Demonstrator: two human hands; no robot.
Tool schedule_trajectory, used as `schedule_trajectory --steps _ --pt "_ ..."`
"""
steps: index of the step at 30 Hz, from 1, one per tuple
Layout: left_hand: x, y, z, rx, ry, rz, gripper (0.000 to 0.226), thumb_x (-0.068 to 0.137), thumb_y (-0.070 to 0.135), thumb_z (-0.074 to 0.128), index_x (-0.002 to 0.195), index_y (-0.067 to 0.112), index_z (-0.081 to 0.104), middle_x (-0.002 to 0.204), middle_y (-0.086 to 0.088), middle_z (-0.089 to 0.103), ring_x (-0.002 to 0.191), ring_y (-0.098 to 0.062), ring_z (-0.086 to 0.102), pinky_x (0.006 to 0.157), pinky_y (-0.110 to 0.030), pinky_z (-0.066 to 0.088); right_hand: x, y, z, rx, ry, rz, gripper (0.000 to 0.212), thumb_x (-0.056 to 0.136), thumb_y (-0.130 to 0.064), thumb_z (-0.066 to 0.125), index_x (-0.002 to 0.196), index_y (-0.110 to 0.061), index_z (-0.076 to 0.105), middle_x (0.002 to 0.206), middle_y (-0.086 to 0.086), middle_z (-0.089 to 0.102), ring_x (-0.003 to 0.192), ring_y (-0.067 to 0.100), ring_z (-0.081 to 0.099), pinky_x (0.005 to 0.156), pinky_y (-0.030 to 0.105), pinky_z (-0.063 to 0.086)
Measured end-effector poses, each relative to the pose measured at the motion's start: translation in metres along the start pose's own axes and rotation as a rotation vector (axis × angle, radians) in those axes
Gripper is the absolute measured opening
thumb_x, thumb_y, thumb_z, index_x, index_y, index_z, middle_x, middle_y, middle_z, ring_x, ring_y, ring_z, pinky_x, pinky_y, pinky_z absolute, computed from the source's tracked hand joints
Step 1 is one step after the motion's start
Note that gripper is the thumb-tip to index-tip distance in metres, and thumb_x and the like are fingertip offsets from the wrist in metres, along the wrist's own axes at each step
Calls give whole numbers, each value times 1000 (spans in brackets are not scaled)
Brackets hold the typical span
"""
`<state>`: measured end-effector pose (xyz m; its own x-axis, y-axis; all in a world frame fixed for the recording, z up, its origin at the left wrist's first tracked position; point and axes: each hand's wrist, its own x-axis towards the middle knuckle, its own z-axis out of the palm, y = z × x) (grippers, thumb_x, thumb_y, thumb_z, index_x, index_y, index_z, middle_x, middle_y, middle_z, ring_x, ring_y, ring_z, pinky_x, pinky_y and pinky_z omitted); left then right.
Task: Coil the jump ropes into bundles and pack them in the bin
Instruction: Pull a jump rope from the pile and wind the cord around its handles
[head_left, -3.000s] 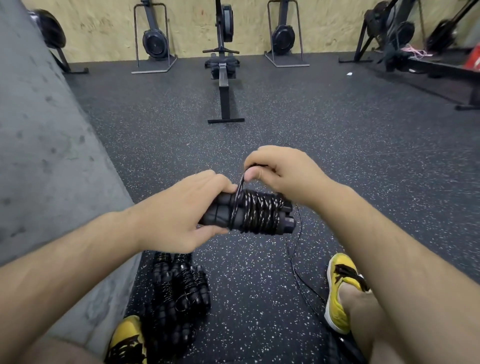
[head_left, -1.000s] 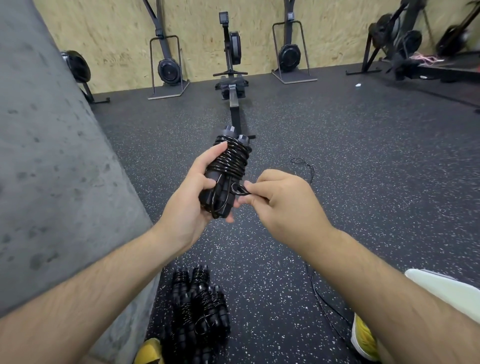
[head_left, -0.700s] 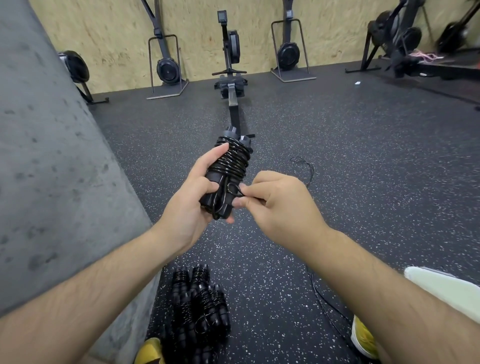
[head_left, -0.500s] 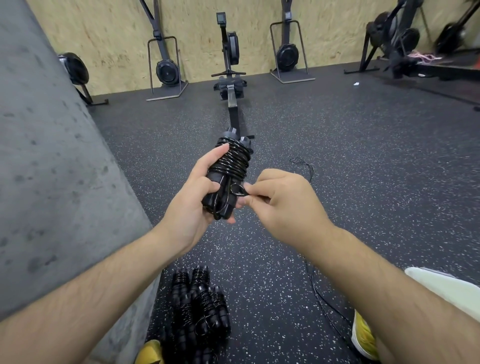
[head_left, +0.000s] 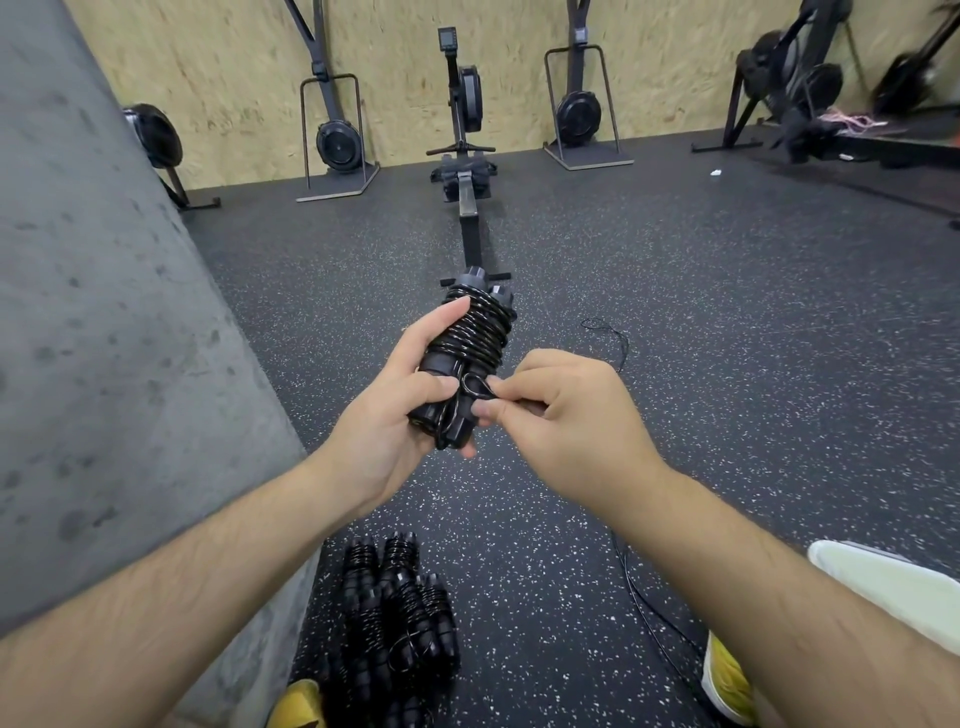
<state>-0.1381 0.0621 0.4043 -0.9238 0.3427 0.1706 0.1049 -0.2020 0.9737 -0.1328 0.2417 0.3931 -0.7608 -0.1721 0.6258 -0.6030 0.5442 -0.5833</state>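
Black floor with white specks fills the gym, with a wood wall far off and a grey wall close on the left. One rower lies flat in the middle of the floor, and more machines stand along the wood wall. Both hands are up in front, over the floor. The left hand grips a rope that is wound round its black handles into a fat bundle. The bundle points up and away. The left fingers wrap round it, one lying up along the coils, and the thumb presses across its near end. The right hand is just beside it. Its thumb and first finger pinch a small loop of the rope at the near end of the bundle, and its other fingers are curled in. Down low, by the grey wall, a pile of more wound ropes lies on the floor. A thin black cord lies loose on the floor under the right arm. One yellow shoe shows at the bottom right, and another at the bottom left by the pile.
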Motion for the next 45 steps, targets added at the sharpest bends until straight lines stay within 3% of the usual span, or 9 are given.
schedule_trajectory --steps 5,11,19,21,24,32,37,40,45 --pt "0 0 -1 39 -8 -14 74 81 1 50 145 37 48 120 -14 67 86 -34 61 66 -43 47 0 -3 -1 3 -14 18 11 85 -22 78 75 -16 80 66 -9 56 65 9 52 59 25 41" --pt "2 -4 -1 80 17 10 82 77 -7 64 142 41 50 118 -12 67 82 -32 63 59 -39 53 0 -2 0 -25 -4 -20 19 85 -23 73 70 -11 76 64 -4 55 65 11 51 59 33 44" --pt "4 -6 4 110 53 21 83 72 -7 52 139 41 52 111 -10 68 75 -27 63 55 -37 51 2 -4 -3 -145 2 -123 14 83 -19 71 71 -14 75 65 -17 41 67 2 39 57 23 34" --pt "4 -6 4 123 37 26 83 72 -7 53 139 42 52 113 -11 67 77 -28 63 57 -37 51 1 -3 -3 -86 14 -85 15 84 -19 73 70 -14 76 64 -15 46 65 5 43 57 25 38" --pt "4 -6 5 142 20 27 81 75 -5 57 140 43 50 118 -12 67 81 -27 64 60 -38 51 -1 -3 -3 74 41 32 14 84 -16 76 71 -12 78 63 -14 50 64 5 50 57 17 35" --pt "3 3 7 -100 -19 -9 67 82 11 40 145 30 50 123 -16 65 81 -28 59 64 -43 48 -5 -13 4 42 108 -24 17 88 -17 75 71 -12 76 66 -21 47 67 -4 50 62 8 32" --pt "1 3 5 -97 -28 3 66 85 8 40 145 32 50 117 -16 65 80 -27 58 62 -41 50 -7 -10 7 11 49 -116 13 92 -11 68 80 -8 74 77 -14 51 67 -4 47 63 11 34" --pt "-1 4 1 -97 -28 10 66 86 6 41 145 33 50 116 -20 61 82 -28 57 64 -41 50 -9 -10 9 35 -6 -132 13 97 -9 61 90 -7 72 84 -7 54 70 4 48 64 17 38" --pt "-2 5 3 -110 -37 12 66 86 5 44 146 33 48 123 -17 62 83 -28 57 65 -40 48 -12 -13 12 72 87 -148 11 95 -2 63 97 -2 74 84 1 57 67 -12 50 64 3 34"
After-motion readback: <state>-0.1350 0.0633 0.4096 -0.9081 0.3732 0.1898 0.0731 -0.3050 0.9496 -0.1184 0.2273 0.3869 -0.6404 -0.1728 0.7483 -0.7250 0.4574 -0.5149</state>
